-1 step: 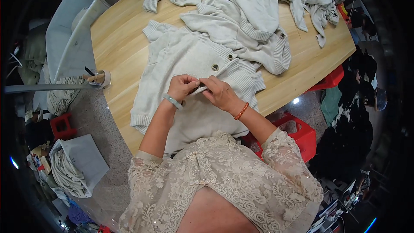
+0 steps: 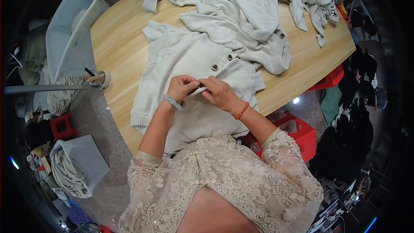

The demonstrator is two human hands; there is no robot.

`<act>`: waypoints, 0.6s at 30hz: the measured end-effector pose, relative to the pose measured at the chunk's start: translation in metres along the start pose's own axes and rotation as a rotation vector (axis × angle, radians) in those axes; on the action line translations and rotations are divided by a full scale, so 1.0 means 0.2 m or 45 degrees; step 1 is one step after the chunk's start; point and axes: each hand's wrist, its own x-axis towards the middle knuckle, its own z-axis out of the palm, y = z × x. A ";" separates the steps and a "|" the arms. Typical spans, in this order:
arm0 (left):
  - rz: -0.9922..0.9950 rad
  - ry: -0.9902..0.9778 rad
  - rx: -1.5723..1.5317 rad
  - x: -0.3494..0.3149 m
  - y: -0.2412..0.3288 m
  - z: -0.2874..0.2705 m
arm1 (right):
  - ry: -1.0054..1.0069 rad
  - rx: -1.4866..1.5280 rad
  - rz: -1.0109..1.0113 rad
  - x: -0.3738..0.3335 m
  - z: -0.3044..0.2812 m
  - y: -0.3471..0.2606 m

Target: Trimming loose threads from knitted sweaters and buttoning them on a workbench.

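A pale grey knitted cardigan (image 2: 172,58) lies spread over the near part of the table, its lower part against my body. Dark round buttons (image 2: 214,67) show along its ribbed front band. My left hand (image 2: 183,87), with a pale bangle at the wrist, pinches the band's edge. Close beside it, my right hand (image 2: 220,91), wearing a red bead bracelet, grips the same folded edge between thumb and fingers. A small dark spot shows between the fingertips; whether it is a button I cannot tell.
More pale knitted cardigans (image 2: 246,8) lie at the far side of the wooden table (image 2: 116,39). A bundled knit (image 2: 308,0) is at the far right. White bins (image 2: 88,159) stand on the left, and a red stool (image 2: 302,136) is at the right. A clear cup (image 2: 103,80) sits by the left edge.
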 end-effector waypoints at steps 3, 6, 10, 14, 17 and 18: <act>0.013 -0.108 0.074 -0.06 0.05 0.02 | -0.077 0.031 0.000 -0.01 -0.02 0.03; 0.135 -0.225 0.055 -0.14 0.03 0.05 | -0.087 0.152 0.060 -0.01 -0.02 0.08; 0.489 0.016 0.688 -0.13 -0.04 0.03 | -0.197 0.278 0.133 0.03 -0.06 0.06; 0.475 0.060 0.580 -0.12 -0.06 0.04 | -0.180 0.223 0.057 0.04 -0.05 0.09; 0.464 0.091 0.542 -0.12 -0.08 0.04 | -0.125 0.207 0.050 0.03 -0.03 0.09; 0.446 0.110 0.532 -0.12 -0.09 0.04 | -0.088 0.195 0.051 0.02 -0.02 0.09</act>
